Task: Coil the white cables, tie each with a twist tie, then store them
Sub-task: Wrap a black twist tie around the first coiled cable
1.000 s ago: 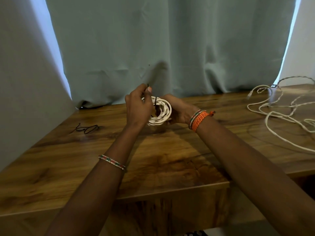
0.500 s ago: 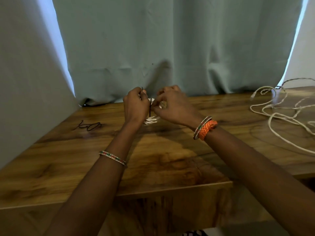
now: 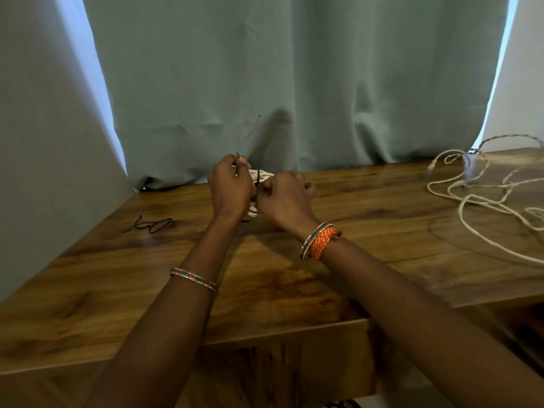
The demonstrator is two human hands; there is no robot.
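Both hands are up together over the far middle of the wooden bench (image 3: 265,290), with the coiled white cable (image 3: 263,175) squeezed between them. Most of the coil is hidden behind the hands; only a bit of white shows above the right hand's knuckles and a bit more peeks out below, between the wrists.

The left hand (image 3: 229,188) has a narrow grip: thumb and fingertips pinch the top end of the black twist tie (image 3: 258,178), whose tip sticks up just past the fingertips. The tie runs down across the coil in the gap between the two hands. The right hand (image 3: 284,198) is curled closed right beside it, gripping the coil's near side, though I can't tell exactly which fingers also touch the tie.

Off to the left of the left hand, a spare black twist tie (image 3: 153,225) lies on the bench. Well off to the right of the right hand, a loose white cable (image 3: 482,198) sprawls uncoiled. A grey-green curtain (image 3: 294,83) hangs behind everything.
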